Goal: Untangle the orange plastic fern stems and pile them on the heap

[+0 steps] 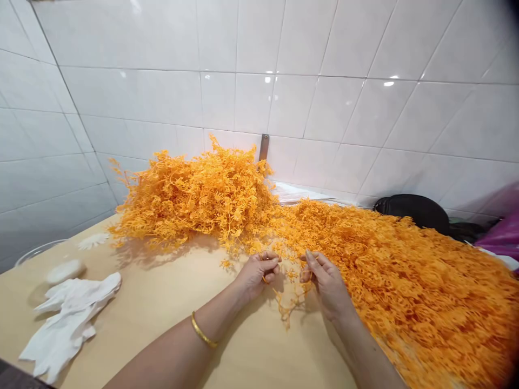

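My left hand (258,274) is closed over the table, its fingertips pinched together and a bit of orange plastic showing by the curled fingers. Facing it a short gap away, my right hand (324,281) pinches an orange plastic sprig between thumb and fingers. Thin branched stems of an orange sprig (285,310) hang below and between both hands; which hand bears each stem is partly hidden. Behind my left hand rises a bushy heap of artificial orange foliage (198,197). A wide, flatter pile of loose orange sprigs (421,286) spreads beside my right hand.
White gloves (73,319) lie on the pale tabletop (162,324) at the left, near a white rounded object (65,271). A black item (411,210) and purple plastic (503,235) sit at the back right. A tiled wall (259,38) closes off the far side.
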`<state>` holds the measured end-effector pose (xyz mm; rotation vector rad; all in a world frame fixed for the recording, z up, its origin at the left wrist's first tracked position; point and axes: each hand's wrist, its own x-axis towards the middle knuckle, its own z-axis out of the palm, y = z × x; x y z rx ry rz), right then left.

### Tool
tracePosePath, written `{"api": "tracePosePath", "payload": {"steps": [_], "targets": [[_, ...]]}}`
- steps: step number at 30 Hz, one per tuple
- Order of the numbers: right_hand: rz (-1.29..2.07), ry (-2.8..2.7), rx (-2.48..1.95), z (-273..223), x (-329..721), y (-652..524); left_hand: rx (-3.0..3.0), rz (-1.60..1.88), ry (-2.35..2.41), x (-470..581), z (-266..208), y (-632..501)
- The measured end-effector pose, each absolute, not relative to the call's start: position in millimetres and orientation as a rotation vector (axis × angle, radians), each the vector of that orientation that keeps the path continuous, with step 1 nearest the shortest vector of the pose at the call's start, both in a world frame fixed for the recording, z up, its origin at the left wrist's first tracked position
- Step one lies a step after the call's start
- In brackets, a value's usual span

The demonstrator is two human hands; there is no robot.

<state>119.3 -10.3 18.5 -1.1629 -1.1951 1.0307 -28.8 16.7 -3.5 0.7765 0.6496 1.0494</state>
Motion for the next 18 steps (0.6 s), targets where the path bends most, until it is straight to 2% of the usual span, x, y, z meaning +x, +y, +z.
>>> {"api": "tracePosePath", "payload": {"steps": [4,6,8,13,15,18], "targets": [[0.399,-1.283,-1.445,16,120,-9,0.917,1.070,0.783,-21,-7,12],[0.230,-1.320,-1.416,19,117,-12,0.999,1.074,0.880,-17,-7,9],[0.326,-1.421,-1.279,25,114,-18,1.072,1.091,0.940,-13,-8,7],[1.108,-1.575,-0.767,35,111,-26,1.092,1.134,0.926,-9,-11,7],[1.070,-1.466,-0.839,33,111,-22,1.098,1.150,0.946,-7,-14,8],[0.822,-1.401,-1.114,26,110,-15,1.181,1.156,0.969,-5,-20,9]]}}
